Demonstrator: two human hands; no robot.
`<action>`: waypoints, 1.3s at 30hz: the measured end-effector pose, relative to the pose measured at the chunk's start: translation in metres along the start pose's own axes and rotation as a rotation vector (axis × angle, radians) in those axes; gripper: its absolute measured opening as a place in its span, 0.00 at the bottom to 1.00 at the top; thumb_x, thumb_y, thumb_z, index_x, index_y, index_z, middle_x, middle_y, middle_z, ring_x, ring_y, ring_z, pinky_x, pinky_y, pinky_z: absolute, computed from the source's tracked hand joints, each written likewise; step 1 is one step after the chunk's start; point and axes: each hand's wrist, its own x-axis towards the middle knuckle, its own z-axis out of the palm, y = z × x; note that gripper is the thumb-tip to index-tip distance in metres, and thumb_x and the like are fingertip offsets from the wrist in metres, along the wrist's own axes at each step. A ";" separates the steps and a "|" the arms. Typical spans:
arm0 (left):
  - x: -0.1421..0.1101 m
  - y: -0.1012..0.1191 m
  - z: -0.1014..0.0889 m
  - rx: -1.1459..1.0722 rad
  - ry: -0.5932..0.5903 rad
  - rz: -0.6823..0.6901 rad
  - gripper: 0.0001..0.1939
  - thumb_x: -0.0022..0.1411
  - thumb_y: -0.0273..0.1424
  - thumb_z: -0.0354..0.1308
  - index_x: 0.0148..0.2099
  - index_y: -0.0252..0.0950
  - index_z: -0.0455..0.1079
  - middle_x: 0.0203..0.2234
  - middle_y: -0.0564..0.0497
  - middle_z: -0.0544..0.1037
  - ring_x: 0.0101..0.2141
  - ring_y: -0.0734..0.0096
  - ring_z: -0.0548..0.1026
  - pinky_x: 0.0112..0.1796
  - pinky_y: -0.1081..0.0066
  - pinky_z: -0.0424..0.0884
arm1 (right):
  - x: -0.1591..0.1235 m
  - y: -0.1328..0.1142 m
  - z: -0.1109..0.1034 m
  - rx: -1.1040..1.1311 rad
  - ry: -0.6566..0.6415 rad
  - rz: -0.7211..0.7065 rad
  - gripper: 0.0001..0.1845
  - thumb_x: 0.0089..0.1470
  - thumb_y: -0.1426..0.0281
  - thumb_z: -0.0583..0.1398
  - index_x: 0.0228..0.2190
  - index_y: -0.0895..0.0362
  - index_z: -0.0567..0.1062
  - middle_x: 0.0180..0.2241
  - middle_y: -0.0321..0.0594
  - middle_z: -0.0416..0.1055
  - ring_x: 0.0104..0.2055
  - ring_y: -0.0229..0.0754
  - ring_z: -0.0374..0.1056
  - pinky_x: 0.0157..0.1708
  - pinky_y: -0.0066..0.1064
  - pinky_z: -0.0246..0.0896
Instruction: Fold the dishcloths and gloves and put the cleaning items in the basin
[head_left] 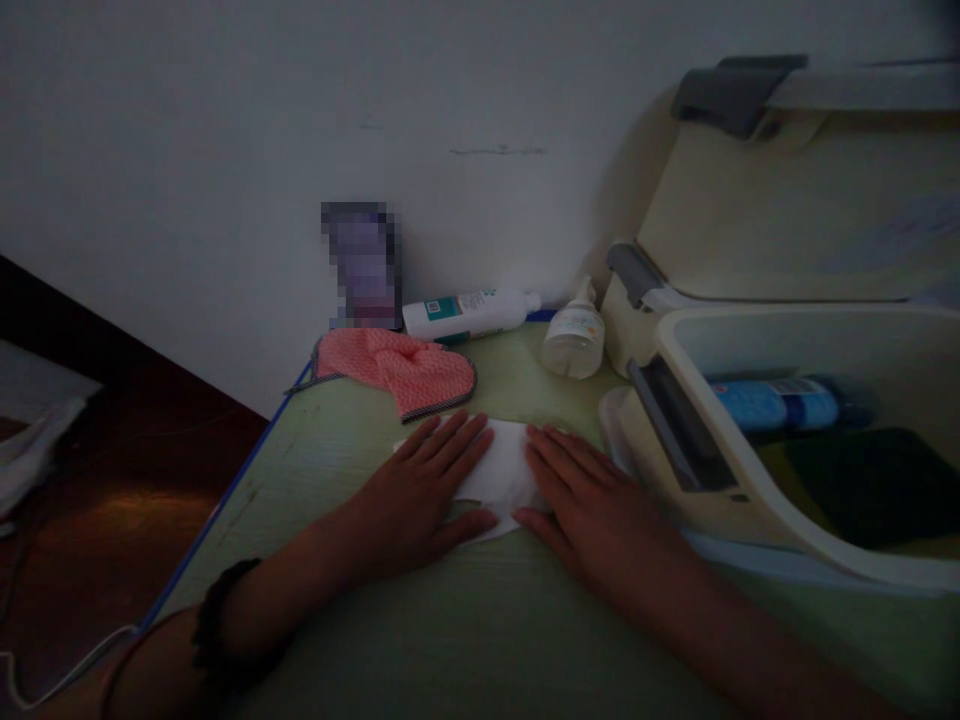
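Note:
A white sheet [498,466], thin like paper or cloth, lies flat on the green tabletop [480,630]; its exact kind I cannot make out. My left hand [431,485] rests palm down over its left side, fingers stretched out. On its right side lies my right hand [581,495], also flat with fingers extended. Between the hands the sheet's middle shows, while the palms hide its sides. Just beyond my left hand is a pink mitt [397,368] with dark trim.
Against the wall lie a white bottle [472,314] and a clear squeeze bottle [574,335] standing upright. A pixelated phone-like panel [366,265] leans there too. At right, an open lidded bin [675,320] holds a blue bottle [787,402] and a dark green pad [877,480].

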 end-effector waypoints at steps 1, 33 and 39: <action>0.000 0.000 -0.001 0.000 -0.005 0.000 0.36 0.63 0.49 0.40 0.65 0.31 0.42 0.63 0.40 0.48 0.62 0.57 0.46 0.58 0.55 0.49 | 0.000 0.001 -0.003 0.017 -0.003 -0.029 0.25 0.54 0.64 0.56 0.50 0.68 0.68 0.53 0.55 0.65 0.55 0.55 0.60 0.52 0.47 0.58; 0.004 -0.003 -0.016 -0.059 0.016 0.150 0.22 0.62 0.30 0.49 0.58 0.34 0.60 0.57 0.45 0.65 0.57 0.57 0.61 0.55 0.55 0.58 | 0.001 0.001 -0.006 0.235 0.022 -0.063 0.07 0.51 0.76 0.56 0.34 0.58 0.70 0.37 0.42 0.68 0.41 0.47 0.63 0.43 0.44 0.61; 0.003 -0.007 -0.018 -0.134 0.001 0.167 0.25 0.62 0.35 0.50 0.61 0.37 0.56 0.60 0.46 0.60 0.59 0.60 0.56 0.58 0.58 0.54 | 0.004 0.003 -0.004 0.394 0.065 0.043 0.07 0.55 0.78 0.52 0.34 0.60 0.68 0.33 0.44 0.70 0.36 0.45 0.66 0.37 0.39 0.63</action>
